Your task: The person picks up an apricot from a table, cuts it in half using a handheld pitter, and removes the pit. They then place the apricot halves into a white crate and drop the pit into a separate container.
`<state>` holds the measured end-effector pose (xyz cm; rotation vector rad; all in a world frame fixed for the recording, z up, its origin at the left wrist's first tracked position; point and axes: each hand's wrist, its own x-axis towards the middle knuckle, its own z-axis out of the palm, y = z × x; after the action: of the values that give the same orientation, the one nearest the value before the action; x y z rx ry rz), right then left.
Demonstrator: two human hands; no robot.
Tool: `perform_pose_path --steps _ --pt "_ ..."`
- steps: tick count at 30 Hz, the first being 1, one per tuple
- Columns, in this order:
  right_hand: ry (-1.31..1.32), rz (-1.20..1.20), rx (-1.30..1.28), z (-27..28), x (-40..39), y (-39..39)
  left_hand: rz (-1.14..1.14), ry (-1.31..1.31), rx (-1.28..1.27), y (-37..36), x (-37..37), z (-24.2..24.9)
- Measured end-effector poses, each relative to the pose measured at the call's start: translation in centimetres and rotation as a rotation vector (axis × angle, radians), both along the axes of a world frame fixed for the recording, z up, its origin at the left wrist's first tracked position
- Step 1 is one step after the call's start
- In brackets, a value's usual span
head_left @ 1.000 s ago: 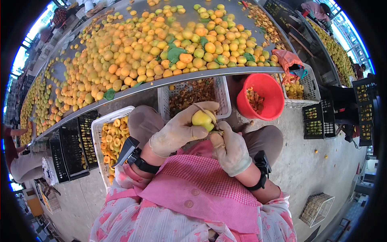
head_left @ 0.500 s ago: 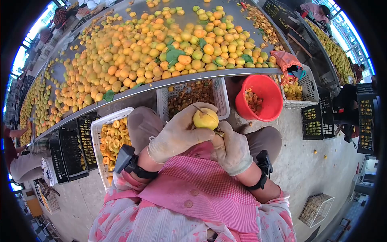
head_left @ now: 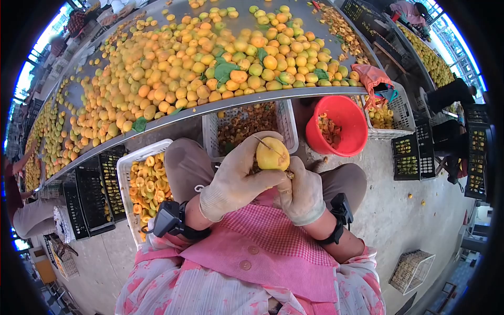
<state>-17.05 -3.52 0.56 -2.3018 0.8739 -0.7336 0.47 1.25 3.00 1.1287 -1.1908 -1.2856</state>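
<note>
Plainly, the yellow fruit [head_left: 270, 159] sits between the 2 knees [head_left: 346, 184], gripped by the left hand [head_left: 241, 170], whose closed fingers hide its underside. The right hand [head_left: 303, 193] bends close beside; its fingertips are obscured, so I cannot tell its grip. A thin dark strip [head_left: 264, 143] near the fruit's top is hard to identify. Farther, a metal table [head_left: 294, 93], cut off at its far edge, bears heaped fruit [head_left: 157, 73]; concrete floor [head_left: 399, 226] lies right.

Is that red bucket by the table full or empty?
Neither: the red bucket is partly filled. Orange-brown pieces lie inside, but much of its inside shows bare red. How deep they lie, I cannot tell.
</note>
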Motion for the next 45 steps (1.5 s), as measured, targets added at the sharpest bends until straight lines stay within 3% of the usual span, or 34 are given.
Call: perform_pose_path --steps 1,3,4,6,7,9,10,12,16,18,21,23,26,30,32,35,39,41,43,45 --pt "0.000 0.000 0.001 -0.3 0.1 0.1 0.000 0.000 0.001 0.0 -0.2 -0.3" --pt "-0.111 -0.020 -0.020 -0.8 0.5 0.5 0.003 0.498 0.010 0.1 -1.1 -1.1" --pt "-0.115 -0.021 -0.021 -0.9 0.7 0.6 0.001 0.495 0.009 0.1 -1.5 -1.2" --pt "-0.210 -0.050 -0.001 -1.0 0.9 0.7 0.033 0.757 0.073 0.1 -2.3 -1.2" --pt "-0.211 -0.049 -0.002 -0.9 0.9 0.7 0.033 0.757 0.072 0.1 -2.0 -1.0" --pt "-0.150 -0.025 0.128 -0.3 0.3 0.6 0.039 0.435 0.085 0.0 -1.2 0.1" --pt "-0.149 -0.026 0.127 0.1 0.2 0.3 0.038 0.435 0.085 -0.1 -0.7 0.6" --pt "-0.064 -0.002 0.069 0.9 -0.1 -0.2 0.078 -0.233 -0.020 -0.3 0.2 1.2" --pt "-0.101 0.002 0.078 -0.1 0.3 -0.1 0.091 -0.177 -0.033 -0.2 -0.2 0.5" --pt "-0.161 -0.012 0.072 -1.0 0.5 0.1 0.143 0.564 0.054 0.0 -1.4 -0.9" --pt "-0.154 -0.051 0.060 -0.7 0.7 0.4 0.098 0.698 0.072 -0.4 -1.7 -1.6" --pt "-0.178 -0.042 0.075 -0.5 0.5 0.0 0.102 0.634 0.089 -0.5 -1.3 -0.1" --pt "-0.142 0.022 0.072 0.0 0.0 -0.8 0.121 -0.186 -0.085 -0.6 -0.3 1.5" --pt "-0.187 0.056 0.082 -0.7 0.0 -1.3 0.090 -0.220 -0.017 -0.9 -0.4 1.7" --pt "-0.258 0.066 0.077 -1.0 0.4 -1.0 0.118 0.536 -0.035 -0.6 -1.5 0.3" --pt "-0.296 0.063 0.121 -1.0 0.6 -0.6 0.055 0.642 0.033 -0.5 -1.8 -0.1" --pt "-0.159 0.109 0.096 0.0 -0.6 -1.6 0.047 0.381 0.076 -0.2 -0.3 1.1" --pt "-0.055 0.143 0.091 -0.1 -1.0 -1.8 -0.013 -0.177 0.047 -0.6 0.5 1.6" --pt "-0.139 0.142 0.125 -0.4 -0.8 -1.9 -0.011 -0.139 0.053 -0.6 0.3 0.6" --pt "-0.205 0.133 0.099 -0.8 0.0 -1.4 0.052 0.392 -0.039 -0.2 -1.0 0.2"
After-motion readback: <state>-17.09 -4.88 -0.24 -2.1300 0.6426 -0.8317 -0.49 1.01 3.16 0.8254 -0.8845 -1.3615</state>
